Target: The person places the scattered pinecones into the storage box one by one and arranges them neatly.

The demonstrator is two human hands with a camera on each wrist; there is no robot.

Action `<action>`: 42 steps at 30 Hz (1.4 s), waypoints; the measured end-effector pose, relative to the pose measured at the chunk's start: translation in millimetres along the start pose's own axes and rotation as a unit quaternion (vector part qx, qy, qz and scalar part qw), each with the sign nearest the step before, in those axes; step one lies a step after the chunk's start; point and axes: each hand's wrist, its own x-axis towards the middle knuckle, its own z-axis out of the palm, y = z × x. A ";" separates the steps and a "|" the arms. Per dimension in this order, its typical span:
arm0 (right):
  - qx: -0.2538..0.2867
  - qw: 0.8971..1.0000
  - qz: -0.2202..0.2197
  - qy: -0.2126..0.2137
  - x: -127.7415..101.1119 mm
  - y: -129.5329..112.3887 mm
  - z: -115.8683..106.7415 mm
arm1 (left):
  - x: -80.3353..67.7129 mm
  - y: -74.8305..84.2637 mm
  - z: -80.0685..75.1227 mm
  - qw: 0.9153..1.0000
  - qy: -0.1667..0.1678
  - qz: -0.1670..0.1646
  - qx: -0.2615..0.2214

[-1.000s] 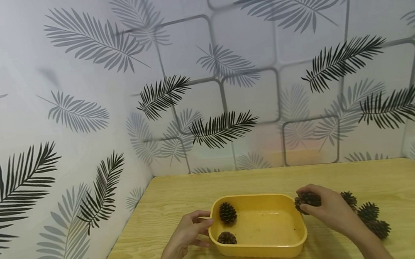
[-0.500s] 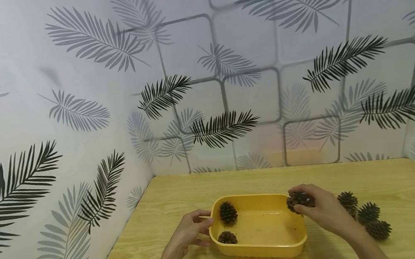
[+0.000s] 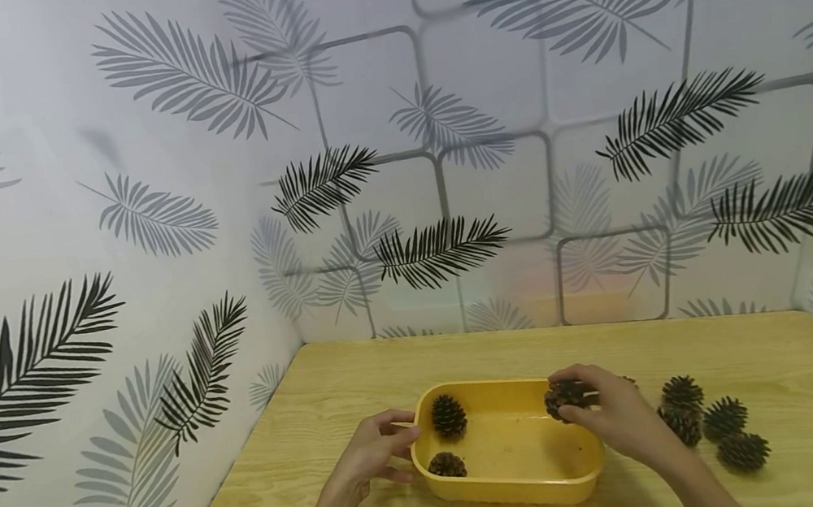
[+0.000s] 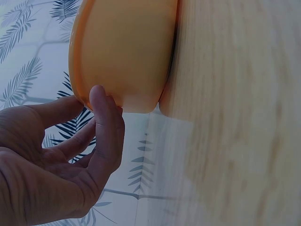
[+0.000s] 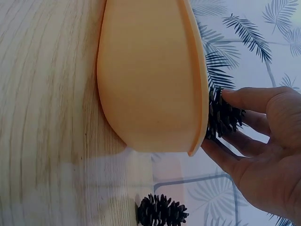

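A yellow plastic basin (image 3: 518,491) stands on the table with two pine cones inside at its left end: one upright pine cone (image 3: 448,417) at the back and another pine cone (image 3: 446,465) near the front. My left hand (image 3: 376,452) holds the basin's left rim, fingers bent against the edge in the left wrist view. Above the basin's right back part, my right hand (image 3: 616,409) grips a dark pine cone (image 3: 564,400) between thumb and fingers. That cone sits level with or just above the rim in the right wrist view; the fingers hide part of it.
Several more pine cones (image 3: 725,419) lie in a loose group on the wood-grain table (image 3: 359,368), right of the basin. A pale wall (image 3: 489,196) with leaf patterns rises behind the table and along its left side.
My right hand has carried its pine cone leftward, from beside the basin's right rim to above its inside. The left hand and the basin have stayed put.
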 end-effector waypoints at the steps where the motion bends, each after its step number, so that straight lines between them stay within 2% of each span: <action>1: 0.003 1.000 0.000 -0.001 1.1 -0.8 1.6 | -0.1 -0.1 0.0 1.000 0.001 0.000 0.000; 16: 0.002 1.000 -0.014 -0.012 15.3 -12.8 20.7 | 0.1 0.9 1.2 1.000 0.004 0.002 0.005; 34: 0.009 0.999 -0.027 -0.015 29.2 -14.1 46.8 | -1.3 0.5 0.6 1.000 0.003 0.003 0.004; 42: 0.000 1.000 0.020 -0.012 34.9 -12.6 58.0 | 0.0 -0.1 -0.1 1.000 0.002 0.004 0.002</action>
